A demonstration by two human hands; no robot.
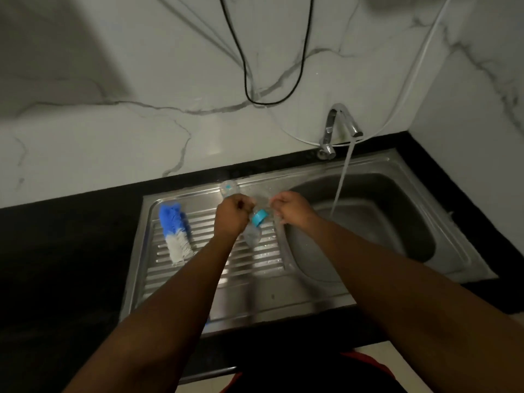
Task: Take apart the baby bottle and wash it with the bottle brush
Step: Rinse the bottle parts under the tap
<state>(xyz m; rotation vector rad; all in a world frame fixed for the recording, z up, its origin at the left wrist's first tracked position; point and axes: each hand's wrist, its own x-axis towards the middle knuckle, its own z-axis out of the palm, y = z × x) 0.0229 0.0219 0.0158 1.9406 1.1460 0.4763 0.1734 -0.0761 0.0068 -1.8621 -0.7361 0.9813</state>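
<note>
- Clear plastic baby bottle (253, 235) with a teal collar (259, 217) lies tilted over the ribbed steel draining board (198, 282), between both hands.
- Left hand (232, 212) and right hand (292, 208) are curled; what they grip cannot be told.
- Recommended: steady the body and twist the collar off squarely. The blue-and-white bottle brush (175, 234) lies within reach to the left.

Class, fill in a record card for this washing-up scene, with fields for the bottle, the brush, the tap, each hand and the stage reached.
baby bottle: tilted over the drainboard, teal ring seemingly on
bottle brush: lying on the drainboard, untouched
tap: running into the sink basin
left hand: curled by the bottle's neck, grip unclear
right hand: curled beside the ring, grip unclear
stage: ring not yet off, brushing not begun
</note>
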